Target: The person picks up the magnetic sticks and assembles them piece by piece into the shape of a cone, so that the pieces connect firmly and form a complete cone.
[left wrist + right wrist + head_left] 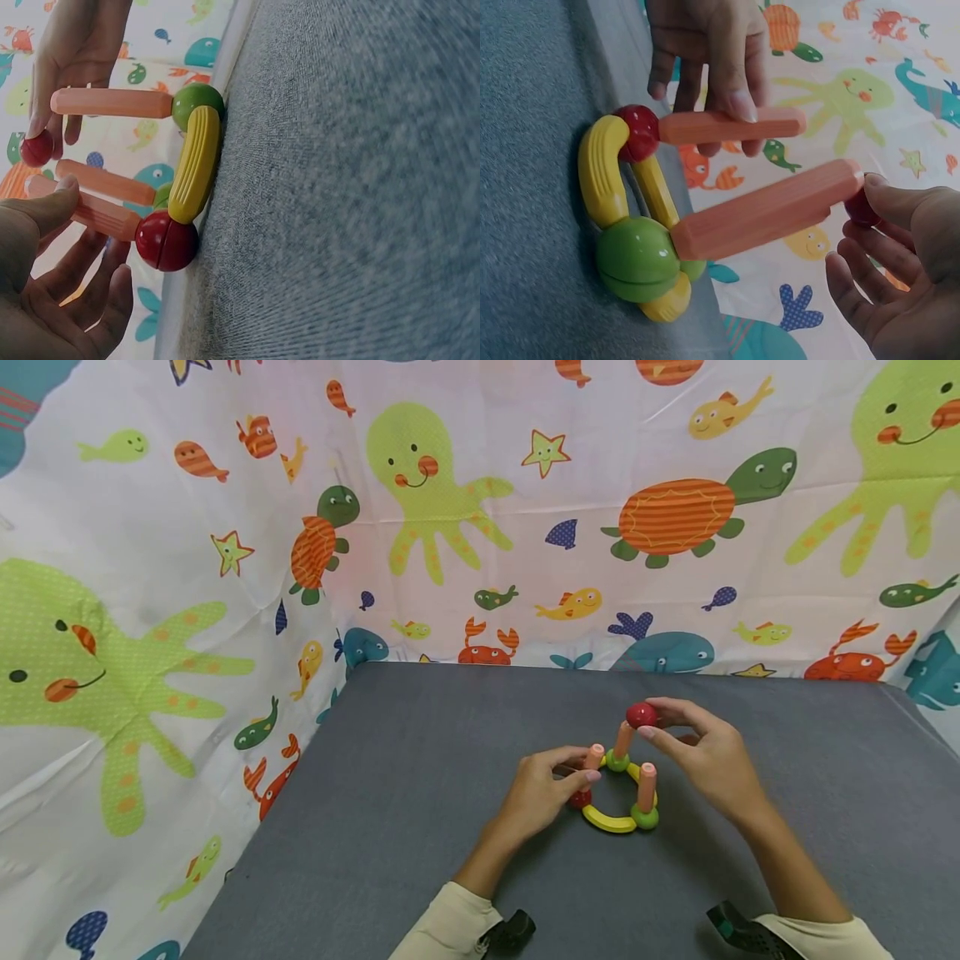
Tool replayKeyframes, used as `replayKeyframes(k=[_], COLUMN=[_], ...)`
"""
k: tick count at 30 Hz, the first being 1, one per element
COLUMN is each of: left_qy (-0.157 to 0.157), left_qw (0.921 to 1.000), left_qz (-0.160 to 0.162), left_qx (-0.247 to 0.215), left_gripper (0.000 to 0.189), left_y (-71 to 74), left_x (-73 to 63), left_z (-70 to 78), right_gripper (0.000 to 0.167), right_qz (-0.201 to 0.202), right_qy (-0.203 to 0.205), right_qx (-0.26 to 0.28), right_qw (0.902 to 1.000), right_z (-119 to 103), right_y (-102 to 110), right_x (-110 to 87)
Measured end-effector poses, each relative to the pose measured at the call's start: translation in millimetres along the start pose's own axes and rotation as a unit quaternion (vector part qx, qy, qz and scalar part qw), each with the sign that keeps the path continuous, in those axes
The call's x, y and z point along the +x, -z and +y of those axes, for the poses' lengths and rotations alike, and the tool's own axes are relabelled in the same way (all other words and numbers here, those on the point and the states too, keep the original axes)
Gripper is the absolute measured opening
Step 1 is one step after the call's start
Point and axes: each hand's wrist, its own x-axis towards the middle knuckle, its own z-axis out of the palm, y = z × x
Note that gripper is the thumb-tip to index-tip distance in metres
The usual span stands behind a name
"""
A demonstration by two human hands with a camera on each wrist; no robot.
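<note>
A ring of yellow curved pieces (609, 822) joined by balls lies on the table, with three salmon-coloured sticks standing up from it. My left hand (542, 789) pinches the left stick (731, 129) between thumb and fingers, above a red ball (166, 240) of the ring. Between the thumb and fingertips of my right hand (708, 758) is a loose red ball (641, 715), right at the top of the rear stick (623, 740). The third stick (647, 787) rises from a green ball (645, 817) at the front right. Another green ball (617, 762) sits under the rear stick.
A grey cloth-covered table (390, 827) spreads around the ring. Behind it and along the left hangs a white curtain (465, 610) printed with sea animals. Dark wrist devices are strapped at both cream sleeves (450, 922).
</note>
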Motion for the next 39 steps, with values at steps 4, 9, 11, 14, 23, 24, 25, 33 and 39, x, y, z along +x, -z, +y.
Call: replayKeyframes(k=[4, 9, 11, 14, 23, 24, 25, 33, 39], left_qy=[0.000, -0.004, -0.010, -0.016, -0.004, -0.003, -0.004, -0.015, -0.017], left_qw=[1.0000, 1.0000, 0.9999, 0.9998, 1.0000, 1.0000, 0.9999, 0.9996, 0.9995], left_qz=[0.000, 0.002, 0.004, 0.007, 0.000, 0.000, 0.000, 0.000, 0.006], left_qx=[0.001, 0.004, 0.007, 0.013, 0.008, 0.009, 0.010, 0.026, 0.027], left_gripper=[0.037, 0.037, 0.036, 0.035, 0.037, 0.037, 0.037, 0.035, 0.034], left_y=[-0.1, -0.6, -0.6, -0.7, -0.5, -0.6, -0.6, -1.6, -2.9], left_x=[0.0, -0.1, -0.2, -0.3, -0.6, -0.4, -0.5, 0.1, 0.2], left_z=[-0.3, -0.5, -0.5, -0.6, 1.2, 1.0, 1.2, -0.9, -0.9], right_gripper=[0.045, 0.045, 0.045, 0.044, 0.042, 0.041, 0.041, 0.040, 0.041], right_qz=[-0.003, -0.013, -0.013, -0.013, -0.034, -0.038, -0.041, -0.061, -0.072], right_qy=[0.002, 0.000, 0.000, 0.000, -0.001, -0.002, -0.003, -0.010, -0.021], right_qx=[-0.003, -0.018, -0.020, -0.020, -0.008, -0.007, -0.005, 0.012, 0.025], right_qw=[1.0000, 0.9998, 0.9997, 0.9997, 0.9994, 0.9993, 0.9991, 0.9980, 0.9969], right_z=[-1, -2, -2, -4, -7, -8, -8, -14, -15], right_y=[-5, -10, -11, -12, -13, -14, -14, -16, -18], right_x=[-0.9, -1.1, -0.9, -0.9, -3.6, -4.0, -4.2, -5.6, -6.2])
